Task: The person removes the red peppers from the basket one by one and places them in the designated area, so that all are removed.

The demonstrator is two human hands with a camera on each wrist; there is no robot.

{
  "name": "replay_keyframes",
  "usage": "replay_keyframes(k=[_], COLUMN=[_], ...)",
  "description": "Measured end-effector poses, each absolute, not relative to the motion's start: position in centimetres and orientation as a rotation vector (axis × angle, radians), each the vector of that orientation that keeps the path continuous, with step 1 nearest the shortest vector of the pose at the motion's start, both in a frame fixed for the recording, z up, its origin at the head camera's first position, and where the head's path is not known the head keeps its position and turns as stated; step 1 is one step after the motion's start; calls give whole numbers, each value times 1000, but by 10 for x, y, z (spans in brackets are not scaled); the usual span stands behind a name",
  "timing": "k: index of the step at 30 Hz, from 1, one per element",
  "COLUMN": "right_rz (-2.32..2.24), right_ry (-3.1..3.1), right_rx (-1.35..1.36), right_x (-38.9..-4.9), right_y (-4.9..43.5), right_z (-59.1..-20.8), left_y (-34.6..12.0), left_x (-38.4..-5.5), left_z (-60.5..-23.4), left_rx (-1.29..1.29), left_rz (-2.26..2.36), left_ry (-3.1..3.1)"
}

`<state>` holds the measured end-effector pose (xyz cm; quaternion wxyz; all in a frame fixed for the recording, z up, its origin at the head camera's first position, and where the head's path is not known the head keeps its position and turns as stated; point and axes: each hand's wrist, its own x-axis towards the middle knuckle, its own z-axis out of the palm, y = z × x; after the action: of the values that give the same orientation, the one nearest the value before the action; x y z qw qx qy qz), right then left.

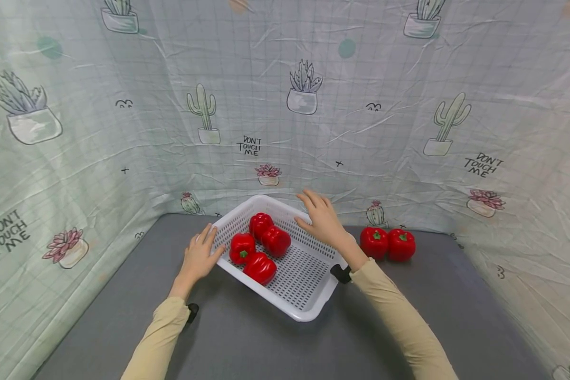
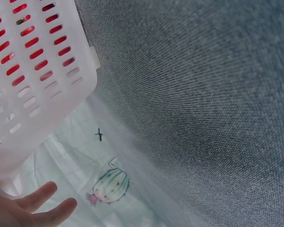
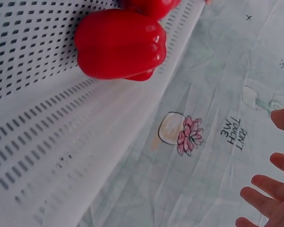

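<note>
A white perforated plastic basket [image 1: 304, 279] sits angled on the dark table, with several red bell peppers [image 1: 276, 241] gathered toward its left side. At its left corner my left hand [image 1: 199, 257] touches the rim, thumb toward the inside and fingers extended along the outside. In the left wrist view, two straight fingers [image 2: 57, 210] show beside the basket wall [image 2: 80, 80]. Over the basket's back right side hovers my right hand [image 1: 323, 220], fingers spread, holding nothing. The right wrist view shows those spread fingers [image 3: 262, 196] apart from the basket and a bell pepper [image 3: 120, 45] inside.
Two more red bell peppers [image 1: 374, 243] stand side by side on the table [image 1: 437, 306], to the right of the basket. A patterned cloth curtain [image 1: 275, 121] with cactus drawings hangs behind the table and along both sides.
</note>
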<state>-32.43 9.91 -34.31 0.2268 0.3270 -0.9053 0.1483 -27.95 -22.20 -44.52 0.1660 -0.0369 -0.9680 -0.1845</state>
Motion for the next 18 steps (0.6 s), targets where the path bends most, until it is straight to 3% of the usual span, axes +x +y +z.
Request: replay_keyframes(k=[18], right_rz=[391], right_ry=[-2589], right_rx=[914], right_x=[-344], right_y=[45], right_z=[-373], left_y=[-222], left_x=[-280], left_z=[-446], left_rx=[-99], left_rz=[-525], left_ry=[-2750])
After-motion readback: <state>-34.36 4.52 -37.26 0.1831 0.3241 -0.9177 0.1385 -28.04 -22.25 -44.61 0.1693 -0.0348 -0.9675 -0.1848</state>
